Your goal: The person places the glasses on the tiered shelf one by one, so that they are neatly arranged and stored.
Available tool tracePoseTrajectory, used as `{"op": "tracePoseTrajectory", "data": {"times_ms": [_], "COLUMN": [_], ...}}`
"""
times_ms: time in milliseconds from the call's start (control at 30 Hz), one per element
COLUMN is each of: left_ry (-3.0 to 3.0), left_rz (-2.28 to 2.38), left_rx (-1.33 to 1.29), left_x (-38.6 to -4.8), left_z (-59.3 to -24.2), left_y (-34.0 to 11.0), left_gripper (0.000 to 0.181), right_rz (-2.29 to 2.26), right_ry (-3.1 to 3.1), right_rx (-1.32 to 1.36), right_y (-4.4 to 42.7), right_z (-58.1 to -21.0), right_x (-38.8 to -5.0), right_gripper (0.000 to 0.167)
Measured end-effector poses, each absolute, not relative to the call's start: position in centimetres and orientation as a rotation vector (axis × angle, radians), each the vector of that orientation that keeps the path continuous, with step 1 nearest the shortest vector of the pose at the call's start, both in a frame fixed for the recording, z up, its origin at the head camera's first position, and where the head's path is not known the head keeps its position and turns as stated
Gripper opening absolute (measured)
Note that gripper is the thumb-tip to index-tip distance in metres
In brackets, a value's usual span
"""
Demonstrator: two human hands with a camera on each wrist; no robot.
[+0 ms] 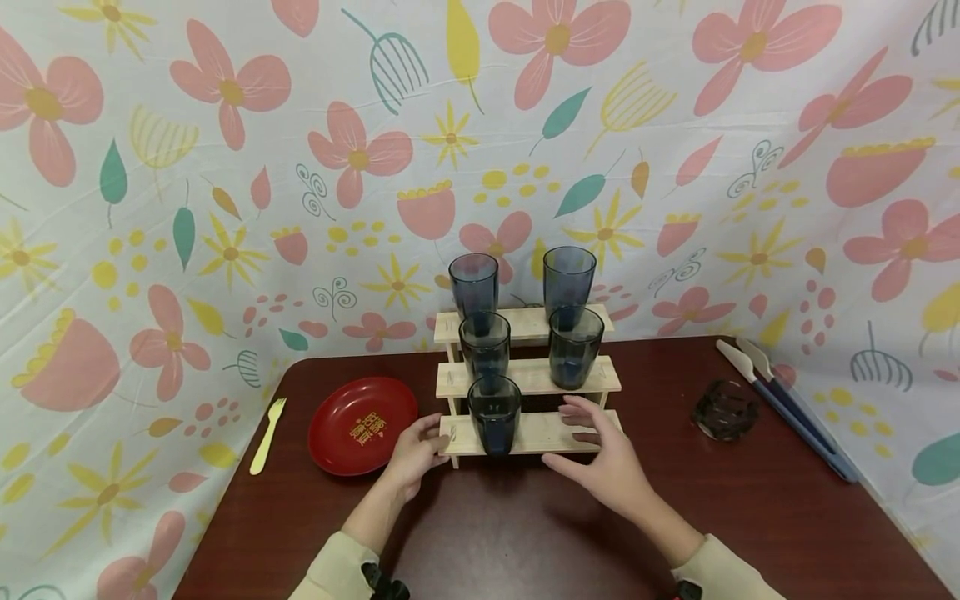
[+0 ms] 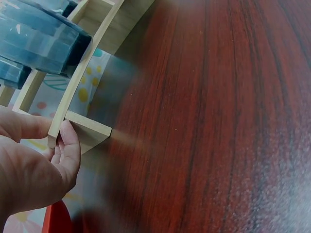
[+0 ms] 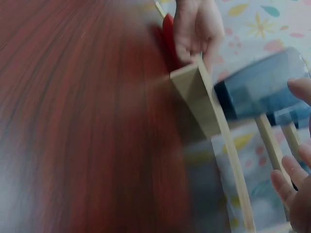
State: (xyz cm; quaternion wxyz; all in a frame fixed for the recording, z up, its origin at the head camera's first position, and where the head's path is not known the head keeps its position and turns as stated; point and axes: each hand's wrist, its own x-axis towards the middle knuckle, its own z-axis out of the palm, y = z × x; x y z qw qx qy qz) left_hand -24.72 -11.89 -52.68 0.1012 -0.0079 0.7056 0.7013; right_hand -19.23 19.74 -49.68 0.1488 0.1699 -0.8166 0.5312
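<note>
A three-tier wooden shelf rack (image 1: 558,427) stands on the table with tinted drinking glasses on it. Its top tier holds two glasses, one of them a blue glass (image 1: 570,275); two more are on the middle tier. One dark glass (image 1: 495,421) sits towards the left of the bottom tier. My left hand (image 1: 414,458) pinches the left end of the bottom board between thumb and fingers, as the left wrist view shows up close. The right hand (image 1: 611,467) hovers at the bottom board's right part, fingers spread and holding nothing.
A red oval plate (image 1: 330,425) lies left of the rack, with a yellow fork (image 1: 267,435) beyond it. On the right are a dark, low glass dish (image 1: 724,410) and two blue-handled utensils (image 1: 802,429). A flower-patterned cloth (image 1: 360,250) hangs behind the table.
</note>
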Motion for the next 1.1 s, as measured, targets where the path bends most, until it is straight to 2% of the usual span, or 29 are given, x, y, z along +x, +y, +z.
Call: {"op": "tracePoseTrajectory", "data": {"times_ms": [333, 500, 733, 1100], "left_ry": [2.074, 2.076, 2.075, 2.069], "left_rz": [2.070, 2.069, 2.081, 2.091], "left_rx": [-0.031, -0.026, -0.015, -0.019], "left_x": [-24.7, -24.7, -24.7, -24.5], "left_z": [-52.7, -52.6, -52.5, -52.5], "left_y": [-12.0, -11.9, -11.9, -11.8], "left_gripper": [0.058, 0.058, 0.058, 0.057], "right_rz": [1.232, 1.137, 1.100, 1.153], "right_ry": [-2.267, -2.276, -2.247, -2.346], "right_rx": [0.269, 0.030, -0.280, -0.365], "right_y": [26.9, 30.9, 35.9, 39.6], "right_z": [-50.7, -50.5, -50.2, -51.5], "right_x": [-19.0, -19.5, -20.2, -21.7], "right_gripper": [0.088, 0.088, 0.100, 0.110]}}
